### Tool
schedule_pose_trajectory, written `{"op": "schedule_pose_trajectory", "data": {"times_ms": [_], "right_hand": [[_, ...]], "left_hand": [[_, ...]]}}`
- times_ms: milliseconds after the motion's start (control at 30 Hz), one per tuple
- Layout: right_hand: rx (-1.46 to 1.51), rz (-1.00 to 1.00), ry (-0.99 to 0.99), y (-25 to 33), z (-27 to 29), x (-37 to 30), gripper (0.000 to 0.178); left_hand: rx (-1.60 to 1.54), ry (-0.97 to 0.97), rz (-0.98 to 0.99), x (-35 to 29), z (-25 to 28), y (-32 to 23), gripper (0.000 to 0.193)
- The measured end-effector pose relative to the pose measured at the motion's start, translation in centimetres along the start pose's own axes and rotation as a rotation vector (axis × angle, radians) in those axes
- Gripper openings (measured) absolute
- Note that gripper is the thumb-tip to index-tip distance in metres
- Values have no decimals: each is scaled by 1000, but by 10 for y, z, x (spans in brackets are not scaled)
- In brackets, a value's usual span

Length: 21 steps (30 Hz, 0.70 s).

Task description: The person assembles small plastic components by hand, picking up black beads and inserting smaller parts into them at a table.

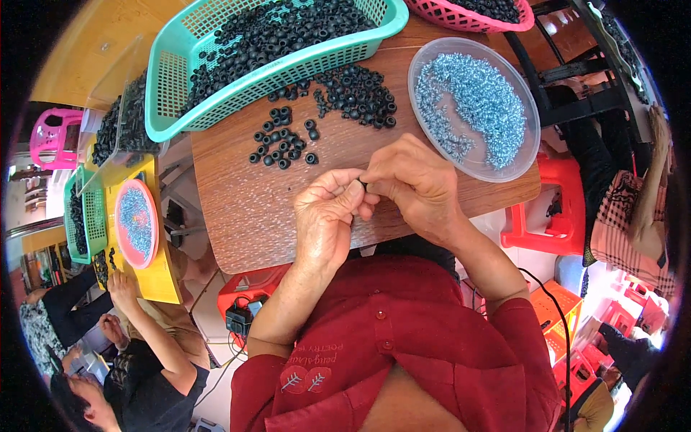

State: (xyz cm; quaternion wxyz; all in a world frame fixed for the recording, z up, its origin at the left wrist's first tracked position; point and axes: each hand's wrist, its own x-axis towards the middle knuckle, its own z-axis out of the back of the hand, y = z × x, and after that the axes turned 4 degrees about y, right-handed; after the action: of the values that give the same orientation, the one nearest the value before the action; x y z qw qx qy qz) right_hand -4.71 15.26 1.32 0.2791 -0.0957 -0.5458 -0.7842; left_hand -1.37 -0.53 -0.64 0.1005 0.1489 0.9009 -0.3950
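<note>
Above the near part of the table, my left hand (327, 216) and my right hand (416, 186) meet, fingertips pinched together. Between them shows a small black piece (362, 184), mostly covered by the fingers. Just beyond my hands lie loose round black plastic pieces with holes (284, 147), and a denser pile of the same kind (360, 97) sits farther back. A shallow round clear tub (531, 108) to the right of my right hand holds many tiny shiny blue pieces (482, 101).
A teal plastic basket (281, 78) full of black pieces spans the table's far left edge. At the far right is a pink basket (468, 21). A red stool (551, 216) stands right of the table. On the left, another person's hand (124, 289) works at a yellow table (162, 270).
</note>
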Motion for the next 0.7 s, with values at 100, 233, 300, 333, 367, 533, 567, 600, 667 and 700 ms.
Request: {"op": "schedule_pose_trajectory", "data": {"times_ms": [100, 233, 300, 333, 367, 533, 567, 600, 667, 700], "right_hand": [[-3, -16, 19, -1, 0, -2, 15], [5, -52, 2, -1, -1, -2, 15], [-12, -44, -3, -3, -1, -2, 15], [-14, -37, -8, -4, -1, -2, 15], [-16, -30, -12, -5, 0, -2, 16], [121, -139, -33, -5, 1, -2, 15], [186, -198, -40, -5, 1, -3, 15], [188, -198, -40, -2, 1, -2, 15], [207, -395, -8, 5, 4, 1, 16], [207, -395, -8, 6, 5, 2, 16]], "left_hand": [[-17, 3, 5, 0, 2, 0, 19], [-13, 2, -15, -2, 1, 2, 18], [12, -13, -31, -2, -3, 1, 17], [13, -12, -30, -1, -3, 1, 17], [23, -7, -36, -1, -4, 0, 17], [58, 4, -20, 2, -6, -2, 16], [56, 29, -12, 3, -6, -3, 17], [54, 51, -7, 3, -6, -4, 17], [69, 47, 1, 4, -8, -5, 18], [84, 45, 10, 4, -9, -6, 18]]}}
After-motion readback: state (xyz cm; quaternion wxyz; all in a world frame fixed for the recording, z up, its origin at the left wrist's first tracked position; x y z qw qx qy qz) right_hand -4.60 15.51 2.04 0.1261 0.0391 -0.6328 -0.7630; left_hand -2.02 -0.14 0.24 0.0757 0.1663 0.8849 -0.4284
